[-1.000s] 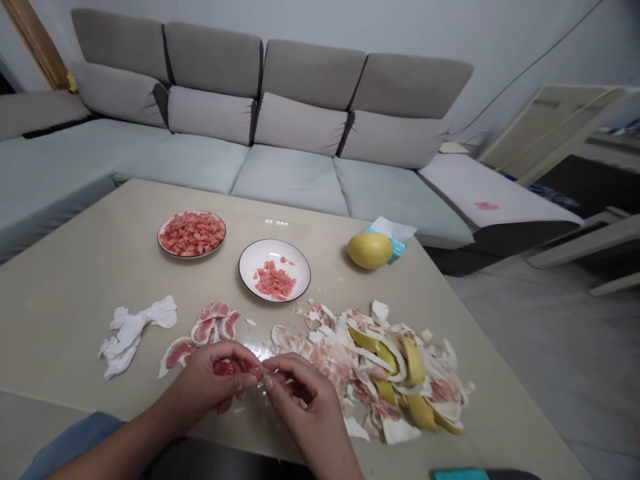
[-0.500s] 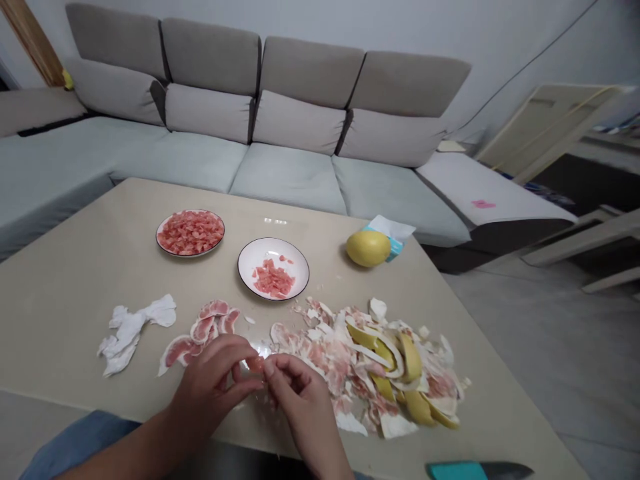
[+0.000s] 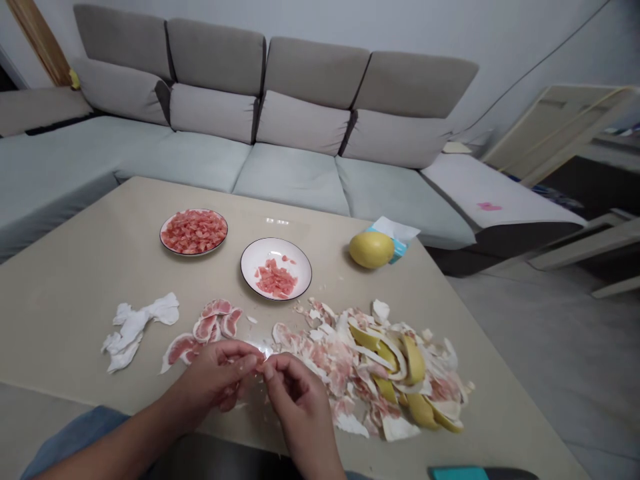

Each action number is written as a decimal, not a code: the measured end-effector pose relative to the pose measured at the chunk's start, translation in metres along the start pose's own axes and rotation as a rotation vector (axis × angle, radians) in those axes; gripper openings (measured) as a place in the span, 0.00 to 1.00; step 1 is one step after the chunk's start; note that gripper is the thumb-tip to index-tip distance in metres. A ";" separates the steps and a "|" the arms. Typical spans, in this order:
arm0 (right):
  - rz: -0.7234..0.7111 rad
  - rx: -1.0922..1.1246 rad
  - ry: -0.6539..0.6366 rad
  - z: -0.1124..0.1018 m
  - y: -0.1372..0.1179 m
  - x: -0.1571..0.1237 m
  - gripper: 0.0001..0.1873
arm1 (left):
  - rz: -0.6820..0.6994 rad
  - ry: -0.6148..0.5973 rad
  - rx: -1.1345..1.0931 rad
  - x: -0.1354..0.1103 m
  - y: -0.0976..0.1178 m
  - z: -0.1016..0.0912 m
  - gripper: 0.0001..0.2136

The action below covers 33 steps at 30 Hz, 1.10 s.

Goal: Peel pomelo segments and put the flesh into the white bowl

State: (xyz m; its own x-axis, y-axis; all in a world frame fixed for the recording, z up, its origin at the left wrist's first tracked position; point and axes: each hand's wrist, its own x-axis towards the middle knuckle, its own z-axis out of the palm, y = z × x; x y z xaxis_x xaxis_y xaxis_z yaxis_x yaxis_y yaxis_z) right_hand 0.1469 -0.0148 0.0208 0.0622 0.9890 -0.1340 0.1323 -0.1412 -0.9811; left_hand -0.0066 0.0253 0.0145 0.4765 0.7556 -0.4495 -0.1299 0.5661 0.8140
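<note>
At the near edge of the beige table (image 3: pixel 75 280), the left hand (image 3: pixel 213 380) and right hand (image 3: pixel 295 400) met, fingers pinched narrowly on a small pink piece of pomelo flesh (image 3: pixel 257 363). Just beyond lay a few unpeeled pink segments (image 3: pixel 210 327), a crumpled white tissue (image 3: pixel 135 327) and a large heap of yellow rind and white pith (image 3: pixel 385 367). Farther off, one white plate (image 3: pixel 276 268) held a small share of pink pieces, another plate (image 3: pixel 194 232) looked full, and a whole yellow pomelo (image 3: pixel 371 249) stood untouched. Judging by that, much was peeled, some remained.
</note>
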 end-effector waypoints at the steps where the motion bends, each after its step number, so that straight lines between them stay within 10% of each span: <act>1: -0.021 -0.021 0.008 0.000 0.001 0.000 0.15 | -0.009 -0.026 -0.048 0.001 -0.001 0.000 0.15; 20: 0.016 0.027 0.052 -0.006 0.000 0.002 0.15 | 0.025 0.038 -0.113 0.001 0.005 -0.006 0.14; 33: -0.128 -0.085 0.154 -0.011 0.003 0.004 0.10 | 0.066 0.163 0.299 -0.003 0.002 -0.002 0.17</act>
State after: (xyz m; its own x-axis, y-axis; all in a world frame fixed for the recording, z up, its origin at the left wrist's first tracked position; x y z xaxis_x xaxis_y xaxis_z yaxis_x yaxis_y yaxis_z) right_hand 0.1582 -0.0114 0.0191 0.1891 0.9817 0.0204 0.2313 -0.0244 -0.9726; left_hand -0.0105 0.0252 0.0170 0.3273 0.8435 -0.4258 0.1168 0.4110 0.9041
